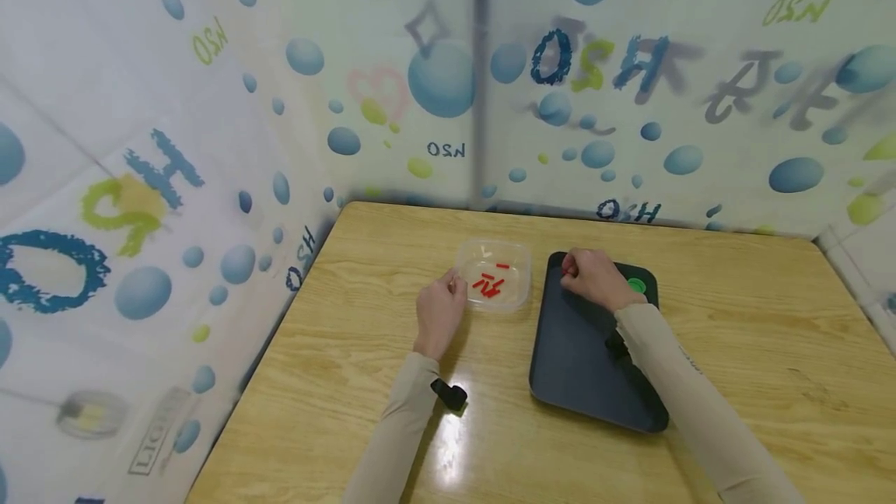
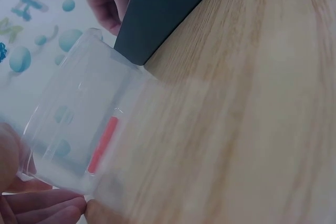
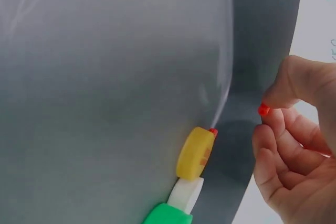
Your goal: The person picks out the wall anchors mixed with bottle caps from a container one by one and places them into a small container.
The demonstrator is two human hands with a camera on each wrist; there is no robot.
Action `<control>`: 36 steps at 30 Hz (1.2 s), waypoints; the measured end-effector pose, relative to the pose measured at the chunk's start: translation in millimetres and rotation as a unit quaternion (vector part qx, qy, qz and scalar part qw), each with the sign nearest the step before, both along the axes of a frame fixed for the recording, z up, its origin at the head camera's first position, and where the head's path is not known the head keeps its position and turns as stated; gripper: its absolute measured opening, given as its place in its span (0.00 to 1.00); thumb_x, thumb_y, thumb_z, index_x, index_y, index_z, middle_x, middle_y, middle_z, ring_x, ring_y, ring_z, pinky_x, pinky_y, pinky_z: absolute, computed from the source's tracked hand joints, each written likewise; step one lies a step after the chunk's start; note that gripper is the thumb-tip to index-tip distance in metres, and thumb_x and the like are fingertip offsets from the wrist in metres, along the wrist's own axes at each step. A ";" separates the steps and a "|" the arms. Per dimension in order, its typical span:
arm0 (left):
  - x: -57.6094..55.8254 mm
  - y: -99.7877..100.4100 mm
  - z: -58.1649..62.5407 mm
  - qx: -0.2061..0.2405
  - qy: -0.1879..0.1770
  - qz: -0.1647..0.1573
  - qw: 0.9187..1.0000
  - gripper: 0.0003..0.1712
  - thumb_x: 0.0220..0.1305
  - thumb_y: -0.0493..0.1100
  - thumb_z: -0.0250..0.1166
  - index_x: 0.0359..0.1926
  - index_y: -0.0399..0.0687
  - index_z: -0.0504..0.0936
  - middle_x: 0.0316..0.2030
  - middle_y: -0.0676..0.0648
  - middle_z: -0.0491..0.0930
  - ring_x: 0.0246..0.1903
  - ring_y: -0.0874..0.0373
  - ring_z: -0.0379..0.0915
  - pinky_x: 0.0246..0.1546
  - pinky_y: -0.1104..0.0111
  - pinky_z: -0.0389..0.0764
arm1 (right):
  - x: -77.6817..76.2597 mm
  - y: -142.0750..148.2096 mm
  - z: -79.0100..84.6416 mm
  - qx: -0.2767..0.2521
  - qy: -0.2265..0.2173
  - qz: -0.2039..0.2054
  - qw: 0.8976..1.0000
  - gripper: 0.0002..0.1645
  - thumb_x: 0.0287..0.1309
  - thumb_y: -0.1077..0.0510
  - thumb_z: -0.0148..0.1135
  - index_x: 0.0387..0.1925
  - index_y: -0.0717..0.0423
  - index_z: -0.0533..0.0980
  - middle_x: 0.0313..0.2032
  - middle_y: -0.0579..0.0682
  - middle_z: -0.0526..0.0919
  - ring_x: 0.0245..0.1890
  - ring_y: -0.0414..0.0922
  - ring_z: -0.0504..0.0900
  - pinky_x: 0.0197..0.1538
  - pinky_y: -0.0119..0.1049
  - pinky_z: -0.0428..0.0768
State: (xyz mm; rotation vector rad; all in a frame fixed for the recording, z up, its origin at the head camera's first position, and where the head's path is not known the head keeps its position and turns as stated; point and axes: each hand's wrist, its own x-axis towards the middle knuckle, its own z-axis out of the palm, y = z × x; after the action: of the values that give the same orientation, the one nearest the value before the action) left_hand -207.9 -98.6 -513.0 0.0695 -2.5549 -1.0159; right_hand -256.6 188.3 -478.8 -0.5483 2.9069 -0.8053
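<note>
My left hand (image 1: 439, 313) pinches the near left corner of a clear plastic container (image 1: 516, 255) on the table. Several short red sticks (image 1: 488, 285) lie inside it; one red stick (image 2: 103, 144) shows through the wall in the left wrist view. Over the far left corner of a dark grey tray (image 1: 574, 364), my right hand (image 1: 595, 278) pinches a small red stick (image 3: 264, 109) between thumb and finger, only its end showing. Along the tray's far side sit a yellow round piece (image 3: 192, 153), a white piece (image 3: 185, 195) and a green piece (image 3: 167, 215). Another red bit (image 3: 213, 131) touches the yellow piece.
Both things stand on a wooden table (image 1: 336, 341), the container left of the tray with a narrow gap between them. A patterned wall (image 1: 392, 169) rises behind the table and along its left side. The tray has a raised rim.
</note>
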 end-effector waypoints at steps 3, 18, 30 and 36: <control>-0.9 0.1 -2.4 0.001 0.000 0.007 1.000 0.20 0.64 0.42 0.56 0.50 0.41 0.88 0.20 0.47 0.82 0.20 0.56 0.68 0.24 0.62 0.73 | 0.3 -0.2 2.5 -0.010 0.003 0.008 1.000 0.10 0.60 0.62 0.62 0.42 0.64 0.79 0.35 0.57 0.84 0.32 0.46 0.81 0.40 0.46 0.81; 0.7 1.4 -4.5 -0.011 0.022 0.013 1.000 0.18 0.64 0.42 0.58 0.48 0.41 0.89 0.20 0.46 0.82 0.21 0.50 0.75 0.27 0.56 0.77 | 0.8 -3.1 19.6 -0.027 0.002 -0.006 1.000 0.10 0.60 0.61 0.63 0.41 0.63 0.79 0.35 0.56 0.85 0.29 0.45 0.80 0.38 0.43 0.81; 0.5 0.7 -3.8 -0.004 0.021 0.008 1.000 0.18 0.65 0.41 0.58 0.49 0.40 0.88 0.18 0.47 0.80 0.18 0.54 0.70 0.24 0.58 0.74 | 0.4 -11.8 25.7 -0.030 0.007 0.002 1.000 0.10 0.60 0.61 0.62 0.42 0.62 0.79 0.35 0.55 0.84 0.30 0.44 0.80 0.40 0.44 0.80; 0.0 1.0 -2.9 -0.001 0.024 0.012 1.000 0.19 0.64 0.42 0.58 0.49 0.40 0.88 0.20 0.46 0.82 0.21 0.50 0.74 0.27 0.55 0.77 | -1.9 -18.5 33.4 -0.029 0.025 0.011 0.999 0.10 0.59 0.61 0.61 0.41 0.61 0.79 0.35 0.54 0.85 0.32 0.45 0.81 0.41 0.45 0.80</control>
State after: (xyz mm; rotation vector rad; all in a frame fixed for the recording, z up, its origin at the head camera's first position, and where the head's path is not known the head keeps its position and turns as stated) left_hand -207.9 -97.5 -515.9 0.0748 -2.5064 -0.9938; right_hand -258.5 169.7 -445.4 -0.6119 2.9244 -0.8897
